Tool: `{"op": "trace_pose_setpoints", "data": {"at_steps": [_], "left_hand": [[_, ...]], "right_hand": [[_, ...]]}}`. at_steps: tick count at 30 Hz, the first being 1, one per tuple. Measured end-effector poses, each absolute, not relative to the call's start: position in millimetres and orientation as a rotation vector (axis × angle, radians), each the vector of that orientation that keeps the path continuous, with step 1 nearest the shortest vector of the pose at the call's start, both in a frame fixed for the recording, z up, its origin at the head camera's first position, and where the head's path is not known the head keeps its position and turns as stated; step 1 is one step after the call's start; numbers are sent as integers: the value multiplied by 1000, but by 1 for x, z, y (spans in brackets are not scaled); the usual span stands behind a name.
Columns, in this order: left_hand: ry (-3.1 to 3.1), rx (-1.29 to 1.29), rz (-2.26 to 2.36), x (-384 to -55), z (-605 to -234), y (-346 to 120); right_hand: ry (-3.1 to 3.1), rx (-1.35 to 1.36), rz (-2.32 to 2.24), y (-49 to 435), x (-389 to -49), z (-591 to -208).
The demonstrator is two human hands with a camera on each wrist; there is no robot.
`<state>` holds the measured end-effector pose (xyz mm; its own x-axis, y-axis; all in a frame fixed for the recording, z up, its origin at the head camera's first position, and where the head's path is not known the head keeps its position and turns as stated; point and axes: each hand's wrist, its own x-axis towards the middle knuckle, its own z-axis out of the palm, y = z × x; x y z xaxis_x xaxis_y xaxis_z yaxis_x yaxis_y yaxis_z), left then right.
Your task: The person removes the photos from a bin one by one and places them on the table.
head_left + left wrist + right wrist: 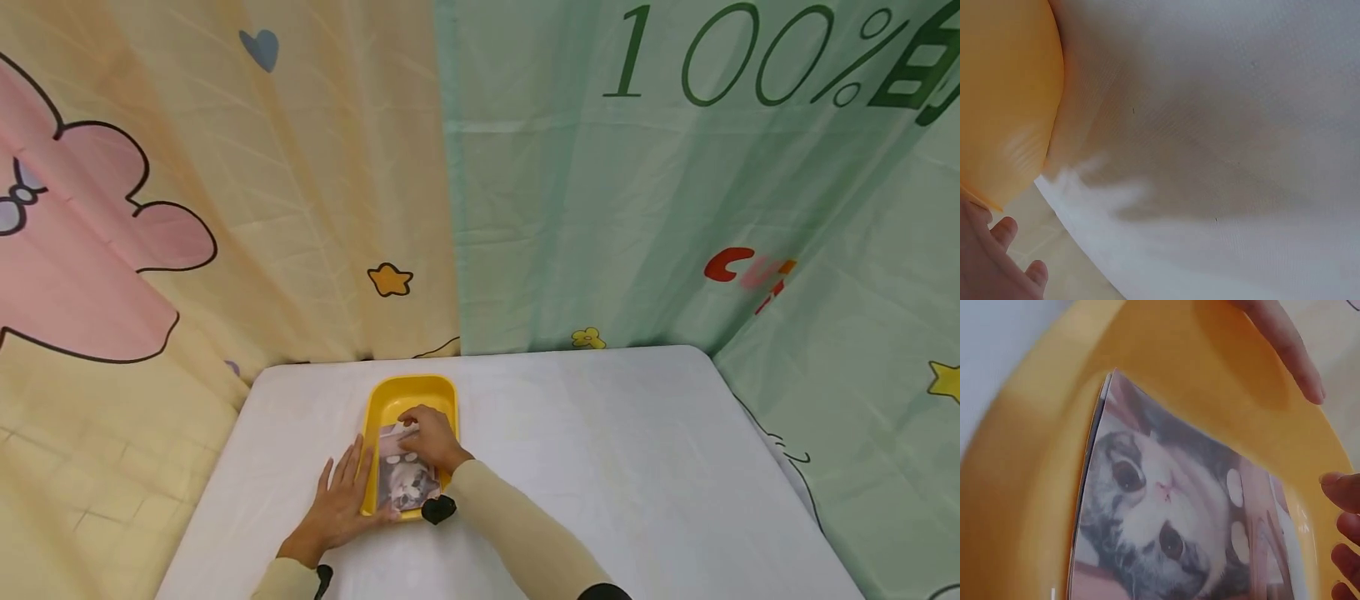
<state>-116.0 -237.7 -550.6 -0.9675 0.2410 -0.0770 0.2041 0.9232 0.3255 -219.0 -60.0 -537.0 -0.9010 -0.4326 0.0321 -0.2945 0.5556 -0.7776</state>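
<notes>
On the white tabletop stands a shallow yellow tray (411, 387), holding a stack of cat pictures (408, 483). The top picture (1166, 500) shows a grey-and-white cat's face. My left hand (341, 500) lies along the tray's left side with fingers straight, thumb by the near rim. In the left wrist view, fingertips (1005, 232) show beside the yellow tray wall (1007, 94). Above the far part of the stack hovers my right hand (433, 437), fingers loosely bent. Its fingertips (1344, 556) appear apart from the top picture in the right wrist view.
White cloth covers the tabletop (585, 450), whose far edge meets hanging curtains (360, 192), cream on one side and green on the other. Dark bands sit on both sleeves. A tiled floor pattern (82, 492) shows at lower left.
</notes>
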Motion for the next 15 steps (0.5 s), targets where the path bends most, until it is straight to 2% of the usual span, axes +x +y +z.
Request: {"op": "trace_pose_setpoints", "data": {"at_steps": [6, 15], "left_hand": [[2967, 340, 538, -115, -547, -238], [2936, 310, 562, -116, -545, -238]], "right_hand": [[2581, -438, -1438, -70, -218, -548], [2784, -277, -1237, -75, -214, -566]]}}
